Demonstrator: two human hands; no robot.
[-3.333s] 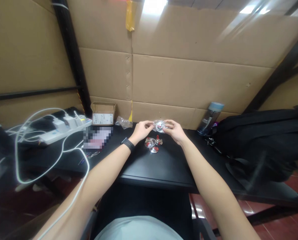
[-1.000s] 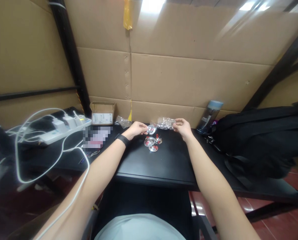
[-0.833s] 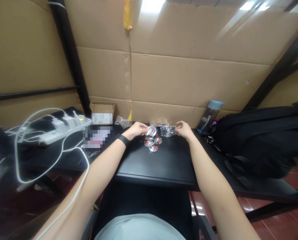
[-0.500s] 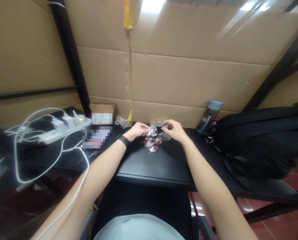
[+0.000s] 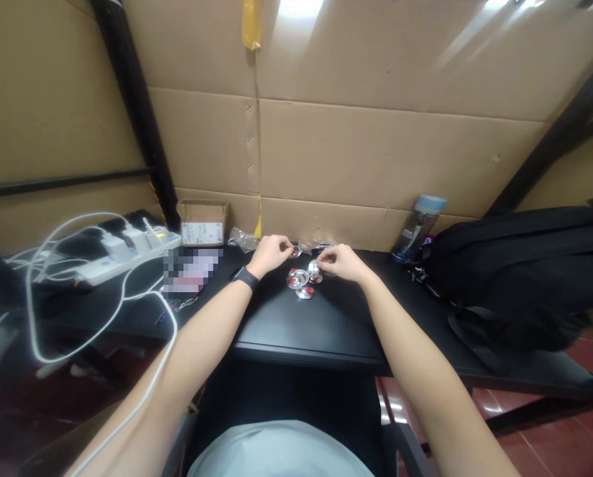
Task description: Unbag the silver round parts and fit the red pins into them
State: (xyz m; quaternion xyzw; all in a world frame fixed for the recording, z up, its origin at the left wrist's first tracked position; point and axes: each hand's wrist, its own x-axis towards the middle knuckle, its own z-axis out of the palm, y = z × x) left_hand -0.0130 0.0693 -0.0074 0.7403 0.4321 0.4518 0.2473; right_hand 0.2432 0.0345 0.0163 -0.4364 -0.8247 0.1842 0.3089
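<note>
Several shiny round metal discs with red marks lie in a loose group on the black table (image 5: 306,331); the nearest disc (image 5: 305,292) sits lowest in the view. My left hand (image 5: 275,254), with a dark watch on its wrist, pinches the edge of a disc (image 5: 296,252) behind the group. At the group's right side, my right hand (image 5: 342,262) has its fingertips closed on another silvery disc (image 5: 313,267). Clear plastic wrapping (image 5: 309,246) lies behind the hands.
An open cardboard box (image 5: 203,224) and crumpled plastic (image 5: 243,239) stand back left. A white power strip (image 5: 127,257) with cables lies at the left. On the right are a blue-capped bottle (image 5: 418,227) and a black backpack (image 5: 519,278). Cardboard (image 5: 326,152) walls the back.
My left hand has moved slightly up and left with its disc, away from the group. My right hand has come down from the plastic wrapping and now grips a disc.
</note>
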